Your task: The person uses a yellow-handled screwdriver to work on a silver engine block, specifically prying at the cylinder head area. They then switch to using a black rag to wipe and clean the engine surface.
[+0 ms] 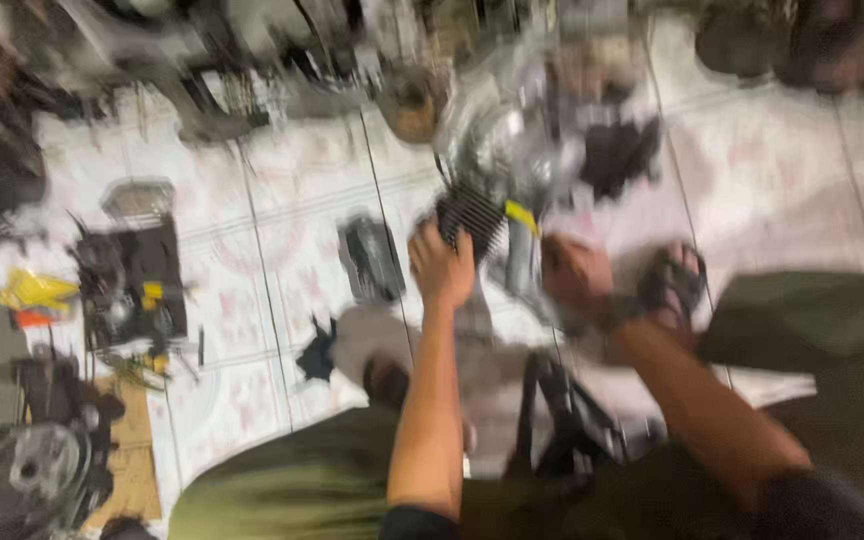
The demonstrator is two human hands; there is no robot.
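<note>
The picture is blurred by motion. My left hand (441,262) grips the black finned block (472,215) of a grey metal engine (512,150) standing on the tiled floor in front of me. My right hand (574,275) is closed low on the engine's right side, beside a yellow tag (523,217); what it holds is too blurred to tell. My knees in olive trousers (292,490) frame the bottom of the view, and my sandalled foot (672,285) rests just right of my right hand.
Engine parts lie scattered on the white tiles: a dark cover (372,258) left of my left hand, a black assembly (132,285) further left, a round clutch-like part (27,470) at bottom left, a yellow rag (34,290). More parts crowd the top edge.
</note>
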